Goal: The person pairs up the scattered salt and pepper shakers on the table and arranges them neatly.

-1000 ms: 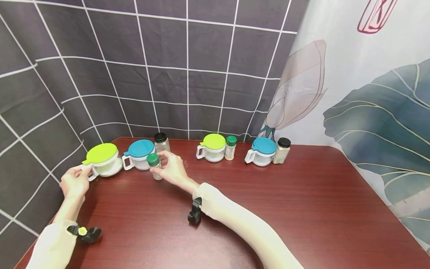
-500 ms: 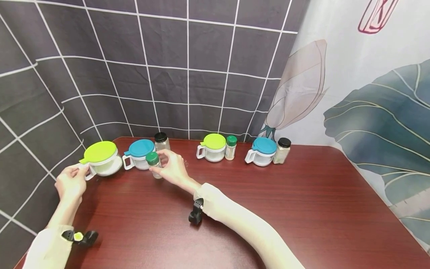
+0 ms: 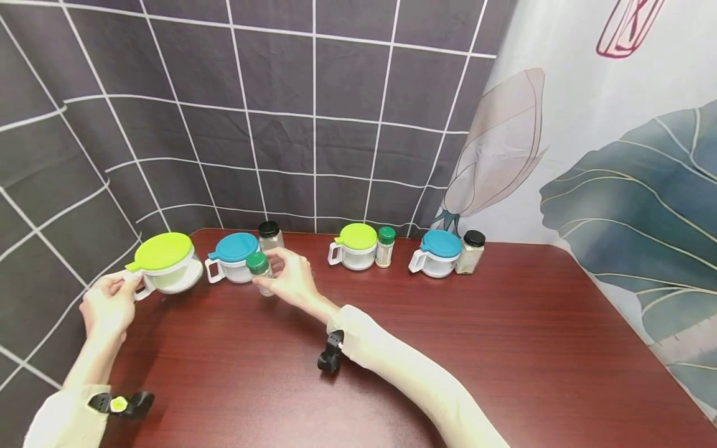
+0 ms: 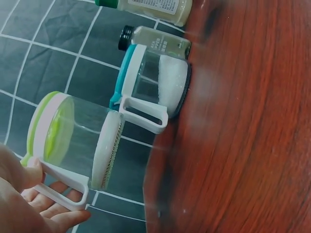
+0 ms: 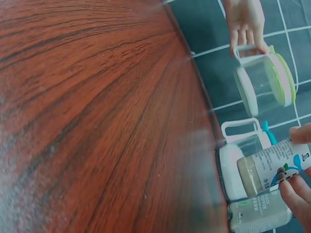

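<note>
Lime-lidded jar (image 3: pixel 166 266), clear, white-handled: far left, lid uppermost, raised off the bench (image 3: pixel 420 361). Green-capped shaker (image 3: pixel 259 269), labelled: to its right; contact with the bench cannot be told. Blue-lidded jar (image 3: pixel 235 249), white contents: just right of the lime-lidded jar, partly hidden by the shaker. Black-capped bottle (image 3: pixel 271 236): beside it, far side, behind the right fingers.

Farther right, in a row: second lime-lidded jar (image 3: pixel 357 246) with a green-capped shaker alongside; second blue-lidded jar (image 3: pixel 439 254) with a black-capped bottle alongside.

Left hand (image 3: pixel 108 306): grip pinching the jar's handle, from the near left. Right hand (image 3: pixel 294 281): grip pinching the shaker between thumb and fingers, forearm slanting in from the near right.

Edges: grey checked backdrop (image 3: pixel 280 143) close behind and left; bench surface extending right and near.
</note>
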